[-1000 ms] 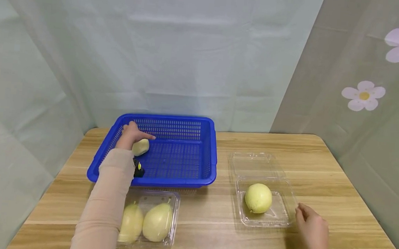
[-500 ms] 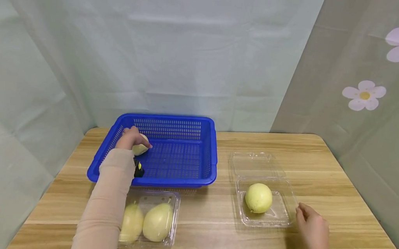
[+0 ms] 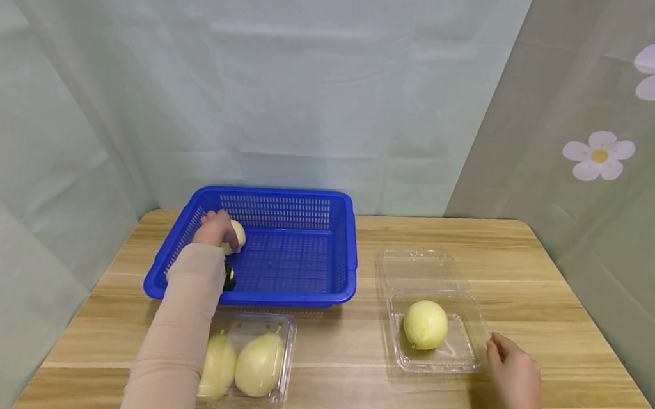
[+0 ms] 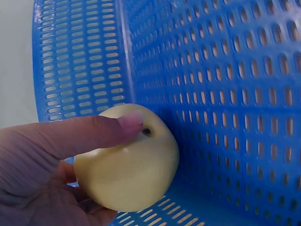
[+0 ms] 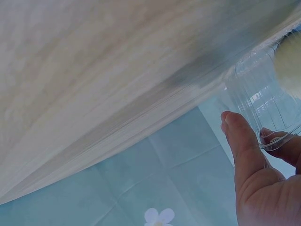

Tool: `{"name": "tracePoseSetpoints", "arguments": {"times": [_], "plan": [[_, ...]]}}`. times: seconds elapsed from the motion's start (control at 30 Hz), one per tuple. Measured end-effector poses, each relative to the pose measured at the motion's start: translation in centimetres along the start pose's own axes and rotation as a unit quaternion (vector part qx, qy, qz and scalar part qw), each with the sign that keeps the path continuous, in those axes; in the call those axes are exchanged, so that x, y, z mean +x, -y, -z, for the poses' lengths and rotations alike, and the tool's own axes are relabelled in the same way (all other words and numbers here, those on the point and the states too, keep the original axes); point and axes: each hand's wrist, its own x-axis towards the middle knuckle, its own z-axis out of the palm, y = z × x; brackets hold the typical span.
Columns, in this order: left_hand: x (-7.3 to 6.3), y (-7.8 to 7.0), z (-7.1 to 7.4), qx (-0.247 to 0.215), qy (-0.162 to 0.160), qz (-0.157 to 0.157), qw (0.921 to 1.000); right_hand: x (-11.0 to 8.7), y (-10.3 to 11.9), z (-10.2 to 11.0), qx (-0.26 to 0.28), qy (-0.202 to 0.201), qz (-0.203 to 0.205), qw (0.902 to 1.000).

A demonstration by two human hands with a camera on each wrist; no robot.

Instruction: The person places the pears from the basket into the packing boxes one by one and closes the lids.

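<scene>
My left hand (image 3: 216, 229) is inside the blue basket (image 3: 291, 302), at its left end, gripping a pale yellow pear (image 3: 238, 236). In the left wrist view the thumb (image 4: 108, 131) lies across the top of this pear beside its dark hollow, with fingers curled beneath. My right hand (image 3: 517, 379) pinches the right rim of an open clear plastic clamshell box (image 3: 436, 369) between thumb and finger. One round yellow pear (image 3: 425, 326) sits in the left part of that box. Its lid (image 3: 420, 273) lies folded back behind it.
A closed clear clamshell (image 3: 286, 368) with two pears stands in front of the basket, partly behind my left sleeve. A small black object (image 3: 230, 278) with a yellow mark shows by the left wrist. Curtains hang behind the wooden table (image 3: 341, 398).
My left hand has come down over the pear in the basket, and its thumb and fingers have closed round it. The right hand has kept its place at the box rim.
</scene>
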Motion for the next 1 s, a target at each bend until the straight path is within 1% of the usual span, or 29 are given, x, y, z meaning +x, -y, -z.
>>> {"name": "tracePoseSetpoints", "arguments": {"times": [0.27,0.4,0.6,0.8,1.0], "plan": [[0.11,-0.06,-0.43,0.029,-0.028,-0.006,0.9992,0.05,-0.16,-0.05,0.004,0.007,0.0,1.0],[0.29,-0.05,-0.5,0.05,-0.035,-0.015,0.998,-0.02,-0.17,-0.06,0.001,-0.001,0.008,1.0],[0.74,0.1,-0.62,0.061,-0.033,-0.03,0.9972,-0.06,-0.21,-0.05,-0.001,-0.002,0.005,1.0],[0.91,-0.1,-0.68,0.056,-0.021,-0.026,0.9979,0.09,-0.2,0.01,-0.001,0.011,-0.001,0.9999],[0.95,0.03,-0.7,0.054,-0.016,-0.026,0.9981,-0.03,-0.04,-0.02,-0.004,0.007,0.005,1.0]]}}
